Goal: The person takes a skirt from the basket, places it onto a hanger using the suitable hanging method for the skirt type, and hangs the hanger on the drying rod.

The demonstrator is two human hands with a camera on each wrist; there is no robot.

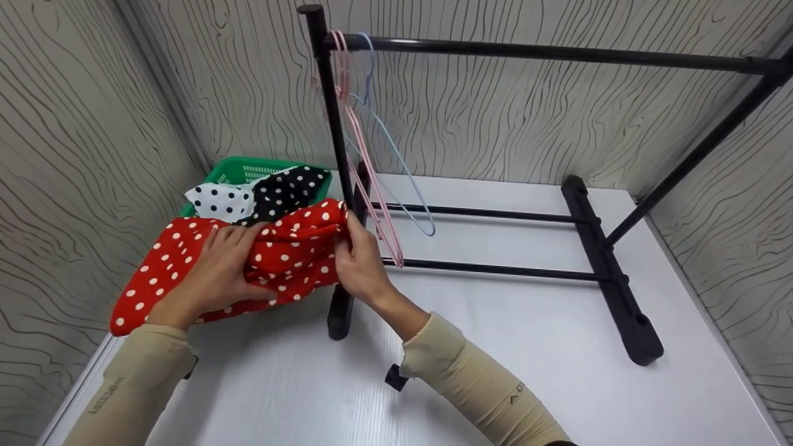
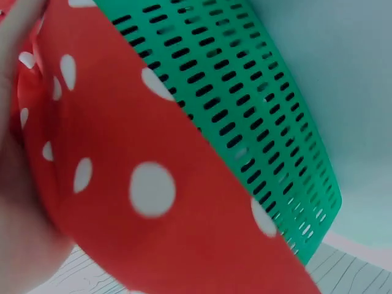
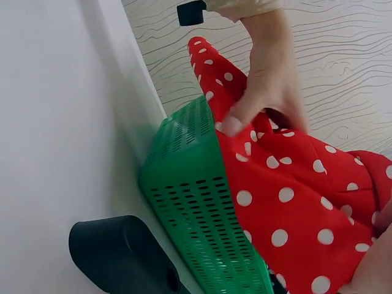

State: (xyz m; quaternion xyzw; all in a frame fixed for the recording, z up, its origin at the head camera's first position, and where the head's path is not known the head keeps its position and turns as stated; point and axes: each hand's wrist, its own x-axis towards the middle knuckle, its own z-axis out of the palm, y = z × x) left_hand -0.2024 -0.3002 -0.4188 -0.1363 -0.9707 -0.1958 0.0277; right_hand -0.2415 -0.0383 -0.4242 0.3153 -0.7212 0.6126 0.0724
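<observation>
Both hands hold a red cloth with white polka dots, stretched at an angle in front of a green basket. My left hand grips its middle, thumb toward the near side and fingers over the top; a long flap hangs down to the left. At the right end, my right hand pinches the cloth between thumb and fingers, close beside the rack's left post. In the right wrist view, the left thumb presses on the red cloth near the rim of the green basket.
White cloth with black dots and black cloth with white dots lie in the basket. A black clothes rack stands to the right on the white surface. Pink hangers and a blue hanger hang at its left end.
</observation>
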